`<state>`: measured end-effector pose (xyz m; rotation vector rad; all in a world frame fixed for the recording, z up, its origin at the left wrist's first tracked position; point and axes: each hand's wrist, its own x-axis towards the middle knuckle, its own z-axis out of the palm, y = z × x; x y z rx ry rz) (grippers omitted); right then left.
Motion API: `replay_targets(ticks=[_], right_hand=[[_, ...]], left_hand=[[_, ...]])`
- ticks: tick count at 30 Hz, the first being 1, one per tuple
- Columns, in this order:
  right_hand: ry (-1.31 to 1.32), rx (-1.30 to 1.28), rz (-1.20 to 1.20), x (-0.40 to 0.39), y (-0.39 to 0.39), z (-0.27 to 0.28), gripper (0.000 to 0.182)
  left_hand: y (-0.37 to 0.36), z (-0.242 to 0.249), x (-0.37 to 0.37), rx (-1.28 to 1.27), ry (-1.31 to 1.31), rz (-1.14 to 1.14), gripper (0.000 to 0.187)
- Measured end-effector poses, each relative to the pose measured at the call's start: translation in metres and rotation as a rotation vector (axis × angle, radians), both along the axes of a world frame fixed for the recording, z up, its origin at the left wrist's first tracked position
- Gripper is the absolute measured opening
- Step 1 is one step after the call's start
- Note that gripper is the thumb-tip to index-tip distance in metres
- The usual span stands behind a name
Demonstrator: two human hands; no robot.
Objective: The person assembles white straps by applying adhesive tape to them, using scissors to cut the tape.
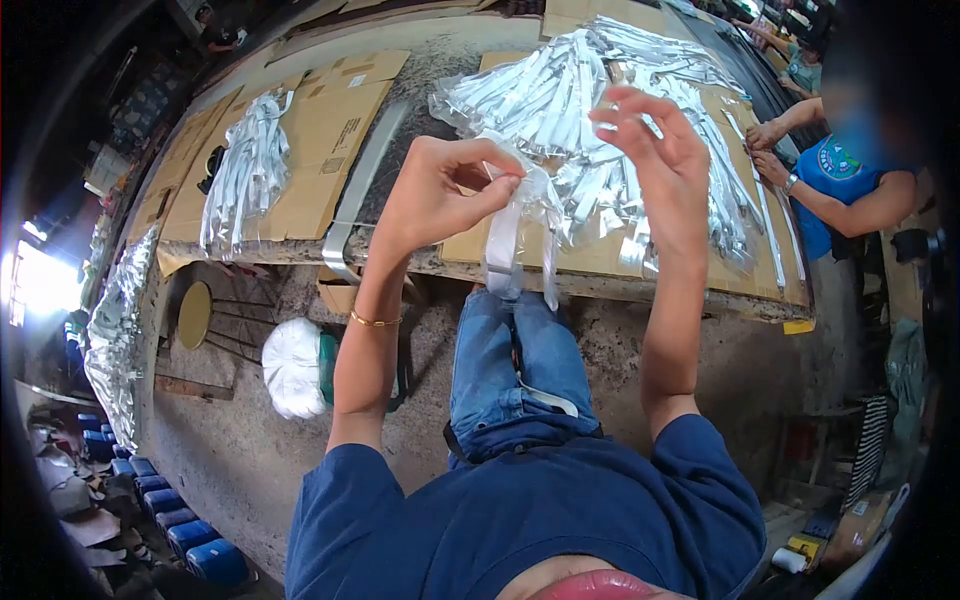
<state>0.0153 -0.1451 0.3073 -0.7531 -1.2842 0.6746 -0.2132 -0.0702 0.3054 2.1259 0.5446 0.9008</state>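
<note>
Clear plastic point(543, 190) with a pale strip point(503, 238) hangs at the table's point(455, 262) near edge, pinched between my left thumb and forefinger point(512, 175). My raised right hand point(660, 150) curls loosely; I cannot tell whether it pinches anything. Silvery strips point(560, 95) lie heaped beyond.

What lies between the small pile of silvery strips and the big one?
In the head view: bare cardboard beside the small pile, then a flat grey band, then dark tabletop before the big pile; the left hand hangs over part of it.
</note>
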Motion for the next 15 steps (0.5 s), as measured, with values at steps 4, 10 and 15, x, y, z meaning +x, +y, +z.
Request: replay_targets(ticks=[4,10,15], right_hand=[[-0.16,-0.087,0.076,-0.005,-0.017,0.003,0.019],[-0.259,-0.166,0.268,-0.013,-0.009,0.004,0.027],[-0.212,-0.222,0.258,-0.014,-0.007,0.009,0.02]], left_hand=[[-0.003,-0.006,0.0,0.014,-0.046,0.029,0.01],[-0.012,-0.01,0.004,-0.022,-0.117,0.106,0.013],[-0.011,-0.021,0.001,-0.011,-0.135,0.103,0.013]])
